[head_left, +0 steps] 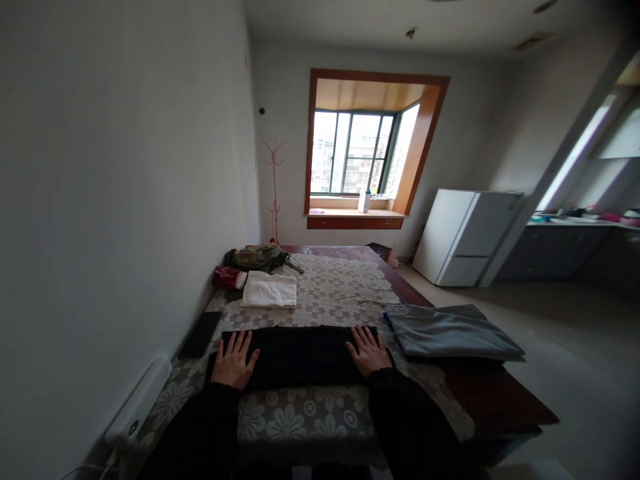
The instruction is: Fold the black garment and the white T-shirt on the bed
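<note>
A folded black garment (305, 357) lies flat as a wide strip on the table in front of me; its exact kind cannot be made out. My left hand (235, 360) rests palm down on its left end, fingers spread. On the right end lies my right hand (367, 351), also flat with the fingers apart. Neither hand grips the cloth. To the right, folded grey trousers or similar grey cloth (450, 331) hang partly past the table's edge. Farther back on the left is a folded white cloth (270, 291).
A floral lace tablecloth (340, 280) covers the wooden table. At the left are a dark flat object (201, 335), a red package (229, 277), a green backpack (260, 257) and a white device (143, 400) by the wall. A white fridge (465, 233) stands beyond.
</note>
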The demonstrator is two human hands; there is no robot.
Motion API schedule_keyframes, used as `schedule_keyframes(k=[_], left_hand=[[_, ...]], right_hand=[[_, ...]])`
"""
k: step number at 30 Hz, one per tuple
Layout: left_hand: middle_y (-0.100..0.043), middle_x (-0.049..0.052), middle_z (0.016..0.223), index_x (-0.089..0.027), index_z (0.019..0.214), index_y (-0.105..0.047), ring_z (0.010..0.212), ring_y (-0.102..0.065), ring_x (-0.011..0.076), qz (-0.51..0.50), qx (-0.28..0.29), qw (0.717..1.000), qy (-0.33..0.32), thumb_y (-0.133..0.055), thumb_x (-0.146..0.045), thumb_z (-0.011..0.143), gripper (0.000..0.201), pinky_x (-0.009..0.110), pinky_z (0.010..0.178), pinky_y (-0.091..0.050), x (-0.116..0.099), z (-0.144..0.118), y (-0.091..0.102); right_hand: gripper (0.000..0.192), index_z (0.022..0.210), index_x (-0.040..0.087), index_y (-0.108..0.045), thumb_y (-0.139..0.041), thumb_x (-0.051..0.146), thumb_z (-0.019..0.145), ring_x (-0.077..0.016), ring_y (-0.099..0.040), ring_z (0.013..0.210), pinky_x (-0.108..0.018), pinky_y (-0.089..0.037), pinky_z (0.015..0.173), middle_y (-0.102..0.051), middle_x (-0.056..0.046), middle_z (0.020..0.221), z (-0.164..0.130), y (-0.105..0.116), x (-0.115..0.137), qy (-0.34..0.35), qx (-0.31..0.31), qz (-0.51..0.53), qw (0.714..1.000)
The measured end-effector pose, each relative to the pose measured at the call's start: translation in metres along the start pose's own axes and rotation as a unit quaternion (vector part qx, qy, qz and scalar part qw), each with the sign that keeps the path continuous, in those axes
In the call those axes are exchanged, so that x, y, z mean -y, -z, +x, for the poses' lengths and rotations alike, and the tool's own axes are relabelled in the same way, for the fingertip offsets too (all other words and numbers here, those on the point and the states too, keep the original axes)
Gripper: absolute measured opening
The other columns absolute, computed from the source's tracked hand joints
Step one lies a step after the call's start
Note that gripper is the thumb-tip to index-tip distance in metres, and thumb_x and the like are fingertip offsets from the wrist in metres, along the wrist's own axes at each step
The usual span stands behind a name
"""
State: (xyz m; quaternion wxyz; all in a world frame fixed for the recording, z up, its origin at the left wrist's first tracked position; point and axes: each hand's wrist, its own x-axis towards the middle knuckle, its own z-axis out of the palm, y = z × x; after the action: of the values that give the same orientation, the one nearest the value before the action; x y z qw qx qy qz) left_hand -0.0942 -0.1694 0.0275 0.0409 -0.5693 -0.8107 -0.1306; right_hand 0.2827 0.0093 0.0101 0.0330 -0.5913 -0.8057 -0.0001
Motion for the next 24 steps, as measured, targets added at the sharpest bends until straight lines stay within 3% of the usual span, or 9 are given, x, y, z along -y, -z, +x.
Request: schedule_keyframes(k=[6, 11, 13, 17, 21, 24], left_hand=[[-0.044, 0.01, 0.158, -0.019, 0.151, -0.046, 0.15, -0.032, 0.028, -0.016, 0.012, 1.0, 0.016, -0.033, -0.042, 0.099, 0.058, 0.054, 0.125, -0.014, 0.001, 0.0, 0.009], [-0.041, 0.021, 0.158, -0.002, 0.15, -0.041, 0.151, -0.029, 0.0354, -0.007, -0.004, 0.992, 0.127, -0.031, -0.041, 0.098, 0.066, 0.051, 0.119, -0.03, 0.03, -0.022, 0.018], [-0.047, 0.024, 0.153, 0.001, 0.145, -0.046, 0.149, -0.031, 0.0371, 0.006, -0.009, 0.988, 0.155, -0.034, -0.046, 0.097, 0.068, 0.049, 0.118, -0.031, 0.039, -0.036, 0.023], [-0.057, 0.023, 0.142, -0.004, 0.128, -0.062, 0.141, -0.043, 0.0376, 0.004, -0.018, 0.99, 0.14, -0.042, -0.052, 0.094, 0.062, 0.047, 0.117, -0.033, 0.043, -0.053, 0.034], [-0.066, 0.02, 0.128, -0.01, 0.121, -0.063, 0.126, -0.058, 0.0345, -0.091, 0.006, 0.983, 0.156, -0.049, -0.047, 0.091, 0.049, 0.045, 0.109, -0.043, 0.043, -0.047, 0.044], [-0.069, 0.017, 0.125, -0.013, 0.123, -0.057, 0.116, -0.066, 0.0297, -0.217, 0.012, 0.962, 0.165, -0.055, -0.043, 0.088, 0.045, 0.042, 0.1, -0.051, 0.045, -0.038, 0.047]], right_hand=[[0.068, 0.16, 0.025, -0.025, -0.025, 0.057, 0.1, -0.0238, -0.015, 0.155, -0.053, -0.005, 0.126, -0.021, 0.001, 0.167, 0.0, 0.001, 0.004, 0.001, 0.008, -0.006, 1.0], [0.067, 0.16, 0.024, -0.027, -0.024, 0.055, 0.1, -0.0242, -0.015, 0.155, -0.053, -0.006, 0.125, -0.022, 0.0, 0.167, -0.001, 0.001, 0.003, 0.005, 0.003, -0.004, 1.0], [0.066, 0.159, 0.025, -0.028, -0.024, 0.055, 0.1, -0.025, -0.015, 0.155, -0.054, -0.006, 0.125, -0.023, -0.001, 0.167, 0.0, -0.001, 0.002, 0.01, 0.0, 0.001, 1.0], [0.065, 0.159, 0.026, -0.03, -0.025, 0.054, 0.1, -0.0254, -0.016, 0.155, -0.055, -0.005, 0.124, -0.025, -0.002, 0.167, 0.002, -0.005, 0.002, 0.012, -0.011, 0.003, 1.0], [0.065, 0.158, 0.026, -0.031, -0.026, 0.054, 0.1, -0.0249, -0.016, 0.155, -0.054, -0.006, 0.124, -0.027, -0.002, 0.166, 0.001, -0.004, 0.001, 0.015, -0.013, 0.01, 1.0], [0.065, 0.159, 0.026, -0.031, -0.026, 0.054, 0.1, -0.0241, -0.018, 0.155, -0.053, -0.007, 0.125, -0.029, -0.002, 0.166, 0.0, 0.0, 0.003, 0.014, -0.011, 0.016, 1.0]])
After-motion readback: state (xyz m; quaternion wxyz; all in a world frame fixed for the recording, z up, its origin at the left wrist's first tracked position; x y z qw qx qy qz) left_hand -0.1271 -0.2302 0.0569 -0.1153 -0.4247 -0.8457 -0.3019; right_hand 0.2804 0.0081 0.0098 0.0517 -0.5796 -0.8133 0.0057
